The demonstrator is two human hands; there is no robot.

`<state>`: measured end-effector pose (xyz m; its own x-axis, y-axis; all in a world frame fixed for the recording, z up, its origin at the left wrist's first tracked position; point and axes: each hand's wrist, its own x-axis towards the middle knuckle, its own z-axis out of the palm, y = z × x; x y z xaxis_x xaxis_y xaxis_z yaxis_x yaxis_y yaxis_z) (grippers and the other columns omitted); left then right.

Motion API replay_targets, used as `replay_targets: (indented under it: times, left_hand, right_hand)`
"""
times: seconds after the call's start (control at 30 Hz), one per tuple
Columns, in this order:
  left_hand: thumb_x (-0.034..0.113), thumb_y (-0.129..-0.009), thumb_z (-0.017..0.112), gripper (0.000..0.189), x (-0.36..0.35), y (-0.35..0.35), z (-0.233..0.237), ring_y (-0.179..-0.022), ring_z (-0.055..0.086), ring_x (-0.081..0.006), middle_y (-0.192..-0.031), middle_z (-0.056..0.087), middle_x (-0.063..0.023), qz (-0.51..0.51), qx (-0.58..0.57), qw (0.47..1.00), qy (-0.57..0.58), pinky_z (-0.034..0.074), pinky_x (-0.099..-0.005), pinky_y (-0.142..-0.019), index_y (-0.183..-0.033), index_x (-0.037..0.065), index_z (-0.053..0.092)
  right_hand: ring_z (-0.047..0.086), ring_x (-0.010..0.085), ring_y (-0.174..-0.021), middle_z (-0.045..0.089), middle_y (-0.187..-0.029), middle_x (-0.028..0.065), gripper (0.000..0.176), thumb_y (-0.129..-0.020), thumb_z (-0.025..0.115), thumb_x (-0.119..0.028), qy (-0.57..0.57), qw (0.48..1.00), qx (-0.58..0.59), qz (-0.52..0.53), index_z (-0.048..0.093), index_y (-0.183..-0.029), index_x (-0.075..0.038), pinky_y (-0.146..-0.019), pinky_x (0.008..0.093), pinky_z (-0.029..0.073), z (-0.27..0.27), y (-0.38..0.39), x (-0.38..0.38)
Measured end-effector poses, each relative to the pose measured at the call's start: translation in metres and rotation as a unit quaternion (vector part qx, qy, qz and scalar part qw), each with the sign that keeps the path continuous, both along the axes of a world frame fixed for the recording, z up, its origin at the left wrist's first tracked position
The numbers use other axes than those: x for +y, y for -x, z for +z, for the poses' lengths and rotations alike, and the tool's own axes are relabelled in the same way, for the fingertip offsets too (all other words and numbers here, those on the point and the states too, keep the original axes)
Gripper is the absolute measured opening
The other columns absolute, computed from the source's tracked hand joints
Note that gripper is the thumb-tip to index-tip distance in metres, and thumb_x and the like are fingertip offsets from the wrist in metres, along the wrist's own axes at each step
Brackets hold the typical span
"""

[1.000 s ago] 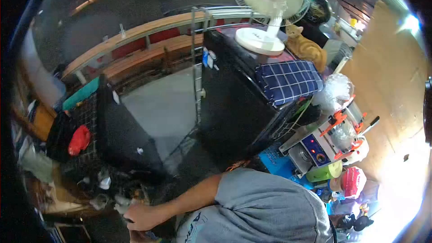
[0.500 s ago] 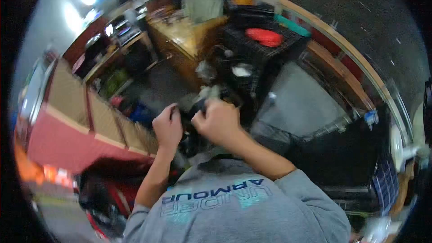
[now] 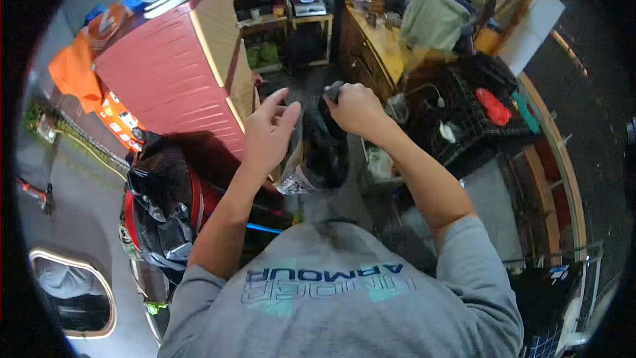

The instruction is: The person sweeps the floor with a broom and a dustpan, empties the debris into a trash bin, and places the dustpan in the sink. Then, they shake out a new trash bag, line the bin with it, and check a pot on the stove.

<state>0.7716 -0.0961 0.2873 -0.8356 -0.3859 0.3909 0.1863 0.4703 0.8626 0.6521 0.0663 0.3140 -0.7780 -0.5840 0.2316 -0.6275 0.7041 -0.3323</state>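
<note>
My right hand (image 3: 358, 111) is closed on the top of a dark, limp piece of fabric (image 3: 324, 149) that hangs below it in front of my body. What kind of item the fabric is, I cannot tell. My left hand (image 3: 270, 126) is just left of the fabric, with fingers apart and nothing in them. A pale printed patch (image 3: 297, 181) shows low beside the dark fabric, near my shirt.
A red plastic drawer cabinet (image 3: 165, 73) stands on the left, with a black and red backpack (image 3: 162, 205) beside it. Ahead are a lit gas stove (image 3: 307, 5) and a wooden counter (image 3: 377, 36). A black crate (image 3: 457, 109) carries a red item (image 3: 493, 107) on the right.
My view has swung left, bringing the red cabinet and stove nearer the middle. My left hand has opened; the dark fabric now hangs in clearer view from my right hand.
</note>
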Motion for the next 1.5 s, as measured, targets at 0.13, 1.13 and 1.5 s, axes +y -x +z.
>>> replay_targets:
  times: [0.13,1.13,1.5]
  left_hand:
    - [0.020,-0.092,0.065,0.044,-0.029,-0.027,0.008,-0.085,0.058,-0.0091,-0.096,0.064,-0.0080,0.055,0.098,0.992,-0.063,0.049,-0.0261,-0.072,-0.129,0.000,0.053]
    - [0.030,-0.056,0.094,0.129,-0.006,-0.028,-0.096,-0.141,0.026,-0.0347,-0.151,0.025,-0.0261,-0.110,0.067,0.989,0.072,0.022,-0.0397,-0.115,-0.148,-0.007,0.011]
    - [0.023,-0.060,0.091,0.109,0.012,-0.020,-0.125,-0.136,0.034,-0.0372,-0.145,0.035,-0.0256,-0.038,0.090,0.990,0.104,0.028,-0.0401,-0.113,-0.144,-0.005,0.027]
  right_hand:
    - [0.065,0.0417,-0.074,0.065,-0.073,0.0238,0.043,-0.091,0.058,-0.038,0.010,0.981,0.179,0.072,0.067,-0.077,0.002,-0.069,0.0490,0.053,0.030,-0.007,-0.030]
    - [0.051,0.0145,-0.044,0.058,-0.070,0.0060,0.031,-0.096,0.056,-0.030,0.386,0.811,-0.433,0.069,0.060,-0.087,0.000,-0.041,0.0299,0.049,0.033,0.004,-0.061]
    - [0.053,0.0167,-0.044,0.052,-0.061,0.0070,0.031,-0.096,0.054,-0.026,0.533,0.767,-0.288,0.210,0.056,-0.087,0.003,-0.044,0.0360,0.055,0.120,-0.021,-0.024]
